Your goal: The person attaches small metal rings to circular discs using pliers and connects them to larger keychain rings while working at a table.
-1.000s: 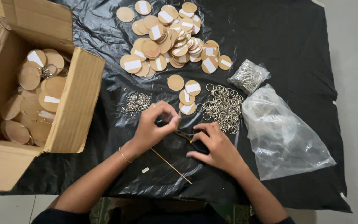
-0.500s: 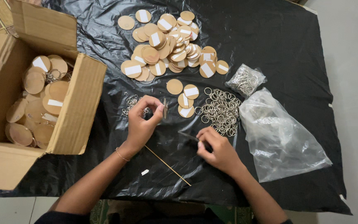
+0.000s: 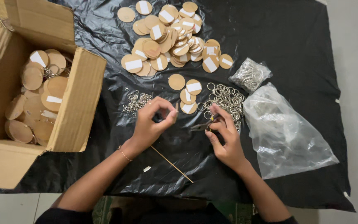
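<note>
Left hand (image 3: 152, 120) has drawn nearer right hand (image 3: 224, 132), its grip clamped on pliers (image 3: 201, 125), near clear bag (image 3: 286, 132).

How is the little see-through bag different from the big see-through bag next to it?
The small clear plastic bag is stuffed with silvery metal rings; the large clear plastic bag looks nearly empty and crumpled flat. The small bag lies farther from the person, the large one beside the right hand. Both are transparent and rest on the black plastic sheet.

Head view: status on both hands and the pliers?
Left hand pinching a small dark piece. Right hand gripping small dark metal pliers. Thin wooden stick lies between the wrists, untouched.
</note>
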